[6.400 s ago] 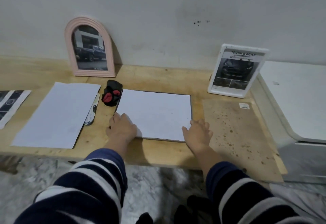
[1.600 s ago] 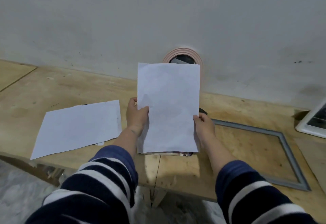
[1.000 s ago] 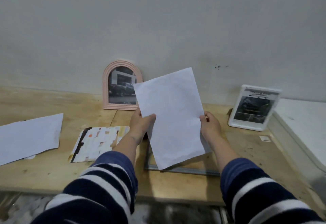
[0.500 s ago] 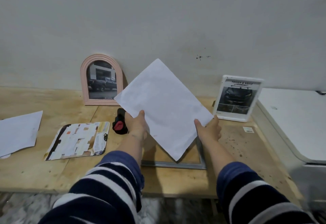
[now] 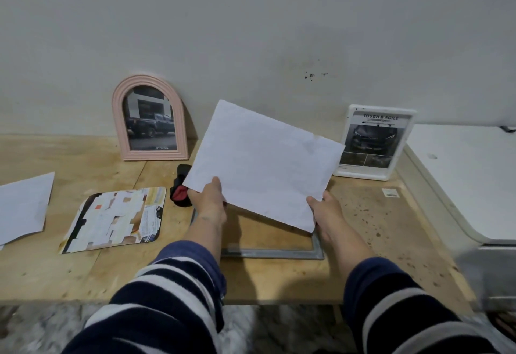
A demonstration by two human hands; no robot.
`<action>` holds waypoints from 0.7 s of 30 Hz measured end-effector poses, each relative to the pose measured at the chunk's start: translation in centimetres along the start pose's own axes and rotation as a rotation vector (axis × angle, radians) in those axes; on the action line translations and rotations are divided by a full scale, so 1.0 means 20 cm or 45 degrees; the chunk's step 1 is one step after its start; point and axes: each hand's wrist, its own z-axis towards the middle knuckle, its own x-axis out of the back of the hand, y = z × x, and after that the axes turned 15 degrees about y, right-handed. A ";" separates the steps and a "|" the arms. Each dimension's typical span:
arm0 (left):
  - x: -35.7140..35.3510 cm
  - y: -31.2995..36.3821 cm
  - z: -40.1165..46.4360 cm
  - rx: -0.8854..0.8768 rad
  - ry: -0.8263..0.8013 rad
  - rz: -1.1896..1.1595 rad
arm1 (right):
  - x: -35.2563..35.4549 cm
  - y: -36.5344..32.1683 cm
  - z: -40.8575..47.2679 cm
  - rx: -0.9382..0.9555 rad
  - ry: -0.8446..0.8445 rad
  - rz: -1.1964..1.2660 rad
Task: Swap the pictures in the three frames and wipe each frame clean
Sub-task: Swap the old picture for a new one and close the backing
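Gripping one white sheet (image 5: 264, 164) with left hand (image 5: 208, 203) and right hand (image 5: 325, 214), above one of three frames (image 5: 272, 253).

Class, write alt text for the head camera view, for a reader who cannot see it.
Both hands, left hand and right hand, hold a tilted white sheet above an empty grey frame lying on a wooden table. A pink arched frame and a white frame lean against the wall.
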 end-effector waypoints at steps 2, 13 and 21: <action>0.06 0.04 0.05 -0.046 0.058 0.090 | 0.02 -0.01 0.01 0.044 0.037 -0.075; 0.31 -0.03 0.10 -0.728 -0.132 1.040 | 0.06 0.10 0.04 0.081 0.097 -0.358; 0.44 -0.07 0.13 -0.796 -0.158 1.333 | 0.05 0.20 0.00 0.195 0.121 -0.608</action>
